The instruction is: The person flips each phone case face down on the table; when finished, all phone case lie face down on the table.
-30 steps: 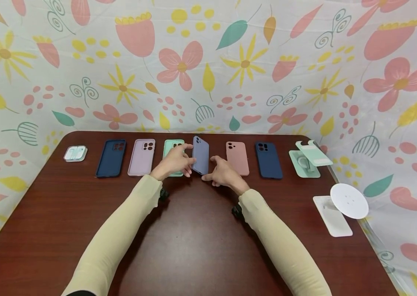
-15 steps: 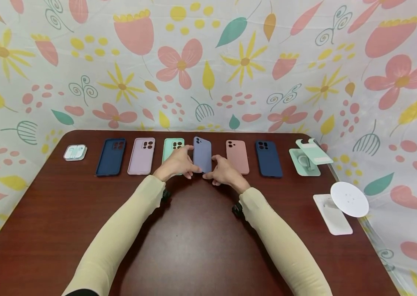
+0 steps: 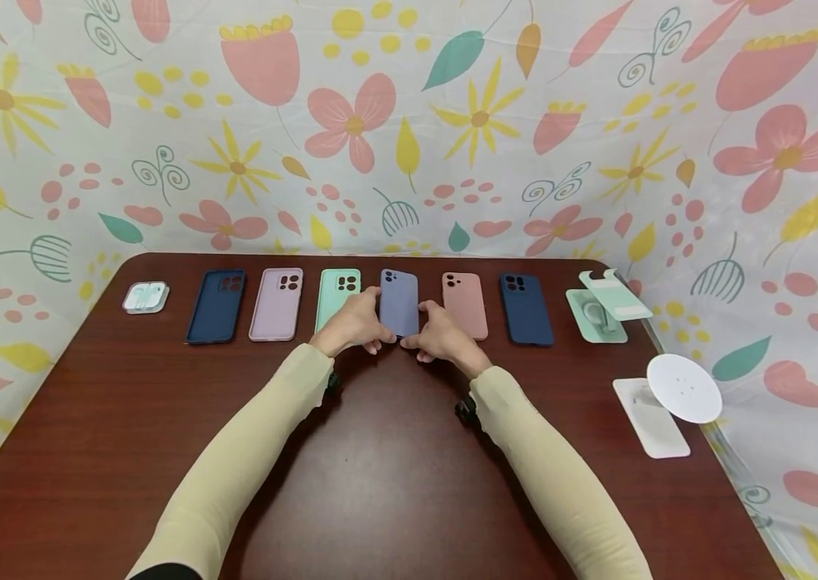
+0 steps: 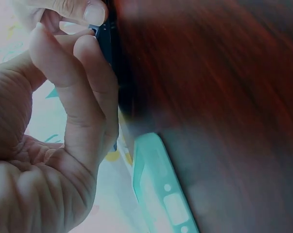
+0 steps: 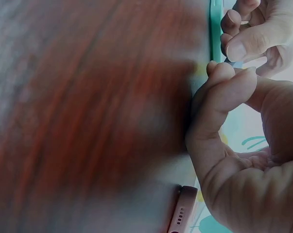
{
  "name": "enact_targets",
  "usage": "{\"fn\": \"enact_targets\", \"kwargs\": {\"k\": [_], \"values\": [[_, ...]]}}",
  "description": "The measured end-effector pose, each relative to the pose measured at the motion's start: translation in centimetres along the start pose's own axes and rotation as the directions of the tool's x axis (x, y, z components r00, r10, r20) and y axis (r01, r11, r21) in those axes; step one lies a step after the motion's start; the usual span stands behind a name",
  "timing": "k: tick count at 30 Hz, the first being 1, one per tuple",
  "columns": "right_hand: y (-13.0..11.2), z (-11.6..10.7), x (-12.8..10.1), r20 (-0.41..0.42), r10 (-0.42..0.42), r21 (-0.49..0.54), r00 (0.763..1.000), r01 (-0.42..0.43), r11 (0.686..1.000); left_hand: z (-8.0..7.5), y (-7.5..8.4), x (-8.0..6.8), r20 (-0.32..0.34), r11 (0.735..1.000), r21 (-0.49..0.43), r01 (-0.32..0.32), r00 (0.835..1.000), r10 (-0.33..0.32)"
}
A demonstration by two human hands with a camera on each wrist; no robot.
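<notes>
A blue-grey phone case (image 3: 399,302), camera cutouts at its upper left, lies back-up in the middle of a row of cases. My left hand (image 3: 356,322) grips its left side, index finger along the edge and thumb at the lower corner. On the opposite side, my right hand (image 3: 443,332) holds the right edge and bottom corner with curled fingers. The case's dark lower end (image 4: 105,43) shows between the two hands in the left wrist view. Just left is a mint case (image 3: 334,294), partly covered by my left hand; a pink case (image 3: 465,304) is to the right.
Farther left lie a lilac case (image 3: 276,304), a navy case (image 3: 215,306) and a small clear box of earphones (image 3: 146,297). Another navy case (image 3: 527,310), a mint phone stand (image 3: 597,316) and a white stand (image 3: 651,419) are rightward. A patterned cloth (image 3: 409,145) hangs behind.
The blue-grey case has turned from a tilted, edge-on pose to face up and line up flat with the row. My left hand has shifted slightly right; the right hand has barely moved.
</notes>
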State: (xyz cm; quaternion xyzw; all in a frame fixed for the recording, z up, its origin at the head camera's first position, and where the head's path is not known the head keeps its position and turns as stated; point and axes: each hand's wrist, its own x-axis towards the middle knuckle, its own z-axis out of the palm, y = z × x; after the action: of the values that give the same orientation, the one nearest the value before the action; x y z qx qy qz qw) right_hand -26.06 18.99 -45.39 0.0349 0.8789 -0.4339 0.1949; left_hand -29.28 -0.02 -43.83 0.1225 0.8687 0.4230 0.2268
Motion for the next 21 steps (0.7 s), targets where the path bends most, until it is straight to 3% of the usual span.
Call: {"fn": "enact_targets", "kwargs": {"k": [21], "values": [[0.26,-0.19,-0.18,-0.01,0.024,0.023,1.0,-0.024,0.999,0.42,0.57,0.76,0.041,0.989,0.091,0.113,0.992,-0.117]]}}
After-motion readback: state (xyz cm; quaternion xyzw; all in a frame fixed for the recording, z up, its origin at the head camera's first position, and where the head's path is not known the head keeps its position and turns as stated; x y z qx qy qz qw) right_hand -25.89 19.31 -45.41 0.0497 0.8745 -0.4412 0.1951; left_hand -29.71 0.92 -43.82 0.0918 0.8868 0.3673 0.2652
